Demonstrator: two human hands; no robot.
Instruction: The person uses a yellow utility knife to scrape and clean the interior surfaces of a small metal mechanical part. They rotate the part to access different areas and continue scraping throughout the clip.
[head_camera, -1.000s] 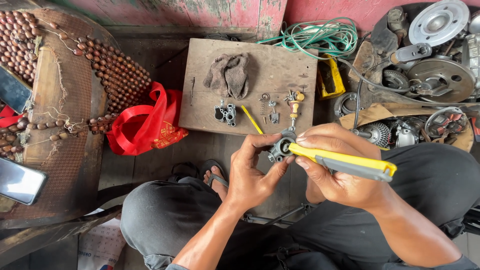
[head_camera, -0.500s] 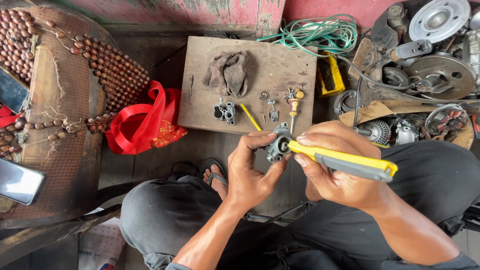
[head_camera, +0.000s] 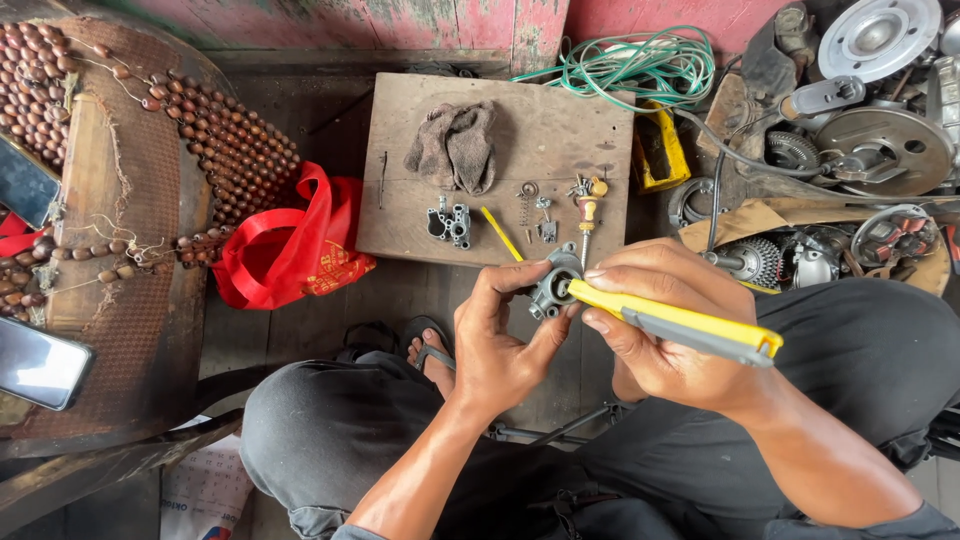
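Observation:
My left hand (head_camera: 500, 345) grips a small grey metal engine part (head_camera: 553, 287) between thumb and fingers, above my lap. My right hand (head_camera: 665, 330) holds a screwdriver with a yellow and grey handle (head_camera: 680, 325), its tip pressed into that part. Just beyond them lies a wooden board (head_camera: 560, 130) carrying a grey rag (head_camera: 455, 145), another small grey metal body (head_camera: 449, 222), a thin yellow stick (head_camera: 502, 234), a spring, little screws and a brass-tipped piece (head_camera: 590, 200).
A red bag (head_camera: 290, 245) lies left of the board. A beaded seat cover (head_camera: 230, 150) and a phone (head_camera: 40, 362) are far left. Green cable (head_camera: 640, 65), a yellow tool (head_camera: 662, 155) and engine parts (head_camera: 860, 150) crowd the right. My sandalled foot (head_camera: 425, 350) shows below the board.

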